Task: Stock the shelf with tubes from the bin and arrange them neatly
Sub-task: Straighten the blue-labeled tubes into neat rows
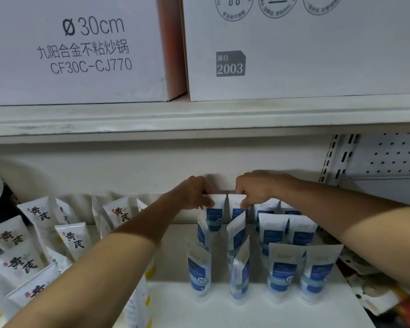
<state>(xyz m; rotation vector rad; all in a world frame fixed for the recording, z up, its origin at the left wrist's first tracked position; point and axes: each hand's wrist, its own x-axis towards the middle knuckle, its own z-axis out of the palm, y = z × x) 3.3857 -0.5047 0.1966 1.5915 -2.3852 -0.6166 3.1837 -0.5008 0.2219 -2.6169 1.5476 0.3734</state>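
Observation:
Several white tubes with blue labels stand cap-down in rows on the white shelf (pixel 171 301). At the back of the rows, my left hand (pixel 194 192) pinches the top edge of one blue-label tube (pixel 214 216). Right beside it, my right hand (pixel 258 190) pinches the top of the neighbouring tube (pixel 237 209). Both forearms reach in from the bottom corners. In front of these, two tubes (pixel 237 233) stand turned sideways, and the front row (pixel 281 273) faces me. The bin is not in view.
White tubes with black calligraphy and yellow caps (pixel 74 240) fill the shelf's left part, some leaning. The upper shelf board (pixel 199 117) hangs low above, loaded with large white cartons (pixel 294 48). A slotted upright and pegboard (pixel 388 157) stand at right. Colourful packets (pixel 374 294) lie at lower right.

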